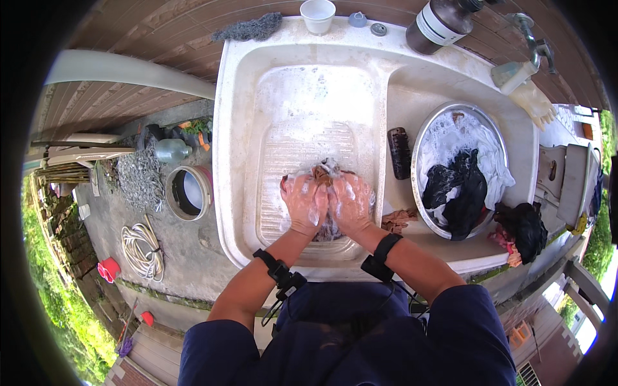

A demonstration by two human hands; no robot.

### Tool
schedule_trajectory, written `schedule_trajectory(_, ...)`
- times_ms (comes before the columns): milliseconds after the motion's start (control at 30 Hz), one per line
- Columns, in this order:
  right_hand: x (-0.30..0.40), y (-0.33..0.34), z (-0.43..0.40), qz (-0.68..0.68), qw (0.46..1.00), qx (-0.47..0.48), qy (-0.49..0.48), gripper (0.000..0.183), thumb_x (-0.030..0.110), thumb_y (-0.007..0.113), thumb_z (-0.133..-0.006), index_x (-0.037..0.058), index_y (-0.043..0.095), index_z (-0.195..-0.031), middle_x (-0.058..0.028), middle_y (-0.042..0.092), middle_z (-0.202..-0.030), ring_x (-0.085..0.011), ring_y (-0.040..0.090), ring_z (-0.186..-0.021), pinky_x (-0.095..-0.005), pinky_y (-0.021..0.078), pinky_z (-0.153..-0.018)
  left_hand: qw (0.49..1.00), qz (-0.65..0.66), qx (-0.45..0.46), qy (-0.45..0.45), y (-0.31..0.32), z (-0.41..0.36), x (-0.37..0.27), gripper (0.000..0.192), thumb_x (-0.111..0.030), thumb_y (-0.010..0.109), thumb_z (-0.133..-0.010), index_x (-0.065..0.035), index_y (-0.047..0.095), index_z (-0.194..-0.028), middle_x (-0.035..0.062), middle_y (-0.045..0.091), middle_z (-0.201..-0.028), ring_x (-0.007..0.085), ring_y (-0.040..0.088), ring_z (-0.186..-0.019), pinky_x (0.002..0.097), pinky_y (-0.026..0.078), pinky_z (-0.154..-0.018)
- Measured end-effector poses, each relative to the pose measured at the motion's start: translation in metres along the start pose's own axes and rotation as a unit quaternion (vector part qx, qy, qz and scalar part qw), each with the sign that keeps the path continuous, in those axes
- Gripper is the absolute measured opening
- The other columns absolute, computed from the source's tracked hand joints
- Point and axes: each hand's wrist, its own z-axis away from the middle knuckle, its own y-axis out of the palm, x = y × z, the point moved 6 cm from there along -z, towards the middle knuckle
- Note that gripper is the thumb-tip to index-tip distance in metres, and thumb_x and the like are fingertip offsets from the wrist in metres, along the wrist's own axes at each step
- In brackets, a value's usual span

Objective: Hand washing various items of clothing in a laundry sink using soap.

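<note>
My left hand [306, 200] and my right hand [350, 200] meet side by side over the ridged washboard part of a white laundry sink [299, 144]. Both are covered in suds and grip one wet, soapy cloth [322, 174], brown and dark where it shows. Most of the cloth is hidden under the hands. White foam lies along the far half of the basin. In the right-hand basin, a round metal tub [416, 193] holds sudsy water with white and black clothes.
A dark scrubbing brush [400, 153] and a brown cloth [400, 220] lie between basin divider and tub. Black and pink garments [522, 231] hang over the right rim. A brown bottle [437, 26], a white cup [317, 15] and grey scouring wool [248, 28] stand along the back ledge, near a metal tap [528, 41].
</note>
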Motion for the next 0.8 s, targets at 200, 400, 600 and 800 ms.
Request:
schedule_trajectory(200, -0.016, 0.023, -0.098, 0.066, 0.992, 0.009, 0.106, 0.038, 0.041, 0.044, -0.090, 0.0141, 0.058, -0.113, -0.0105, 0.049, -0.127, -0.0330, 0.039, -0.121, -0.0567, 0.0238, -0.096, 0.975, -0.094, 0.025, -0.198, 0.039, -0.099, 0.047, 0.049, -0.047, 0.034, -0.092, -0.0130, 0.062, -0.113, 0.0096, 0.055, -0.123, 0.0302, 0.038, -0.124, 0.0597, 0.016, -0.100)
schedule_trajectory(400, 0.006, -0.003, 0.017, -0.050, 0.998, -0.030, -0.002, 0.046, 0.041, 0.048, -0.086, 0.0132, 0.051, -0.122, -0.0143, 0.046, -0.121, -0.0330, 0.042, -0.113, -0.0500, 0.0269, -0.091, 0.979, 0.195, 0.053, -0.030, -0.018, 0.006, -0.016, 0.033, -0.035, 0.052, -0.084, -0.0054, 0.061, -0.096, 0.0143, 0.051, -0.120, 0.0363, 0.044, -0.112, 0.0488, 0.026, -0.099)
schedule_trajectory(600, -0.017, 0.026, -0.099, 0.121, 0.987, 0.048, 0.093, 0.036, 0.027, 0.048, -0.085, 0.0122, 0.055, -0.117, -0.0137, 0.045, -0.126, -0.0325, 0.036, -0.120, -0.0541, 0.0234, -0.097, 0.985, -0.070, 0.117, -0.102, 0.033, -0.112, 0.021, 0.045, -0.043, 0.036, -0.092, -0.0092, 0.064, -0.101, 0.0145, 0.060, -0.105, 0.0365, 0.045, -0.108, 0.0532, 0.028, -0.092)
schedule_trajectory(800, -0.017, 0.022, -0.052, -0.024, 0.984, 0.062, 0.167, 0.049, 0.046, 0.034, -0.093, 0.0149, 0.050, -0.127, -0.0089, 0.042, -0.134, -0.0362, 0.024, -0.131, -0.0648, 0.0052, -0.101, 0.949, 0.163, 0.147, -0.227, 0.022, -0.061, 0.018, 0.049, -0.046, 0.030, -0.095, -0.0122, 0.064, -0.102, 0.0086, 0.050, -0.130, 0.0321, 0.032, -0.129, 0.0552, 0.014, -0.102)
